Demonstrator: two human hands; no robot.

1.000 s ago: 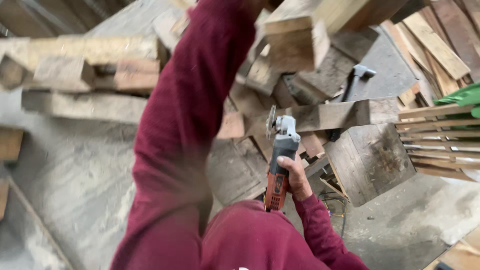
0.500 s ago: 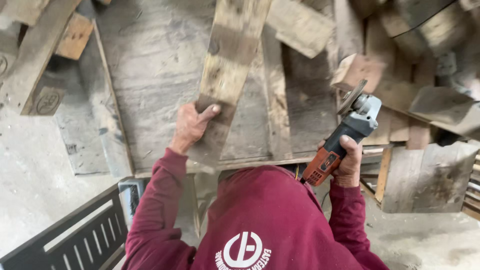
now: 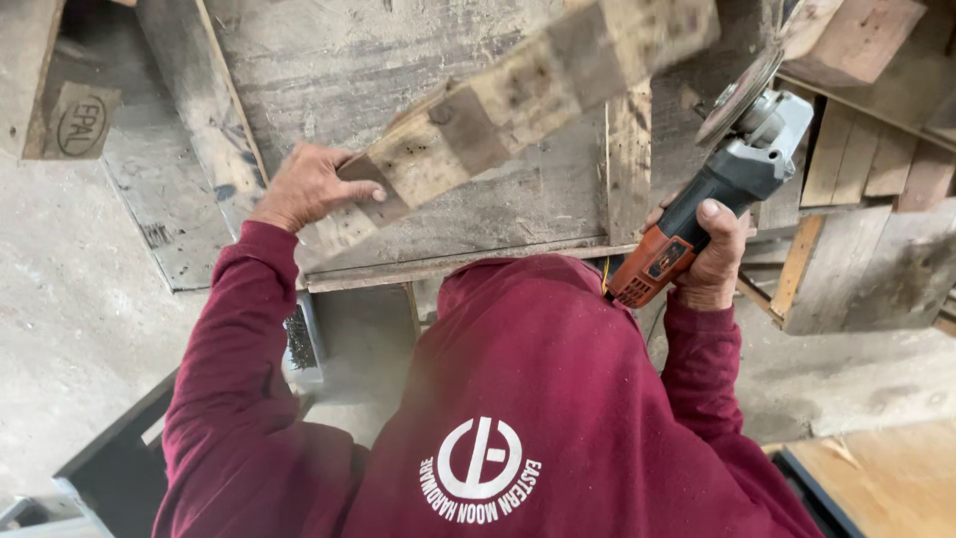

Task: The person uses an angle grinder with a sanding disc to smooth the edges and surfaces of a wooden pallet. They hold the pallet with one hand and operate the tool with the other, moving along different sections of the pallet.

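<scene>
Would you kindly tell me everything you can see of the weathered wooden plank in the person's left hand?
The weathered wooden plank is a long, flat board of pale, greyed wood with darker bands across it and small dark marks. It slants from lower left up to the upper right and looks blurred. The left hand grips its lower end, fingers on its face. It lies over a grey wooden panel; whether they touch is unclear.

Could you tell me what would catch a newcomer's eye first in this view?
Probably the angle grinder gripped in the right hand at the right, its disc raised toward the upper right corner. Next, the long weathered plank that the left hand holds by its lower end, slanting up across the grey wooden panel. The dark red sweatshirt fills the bottom.
</scene>
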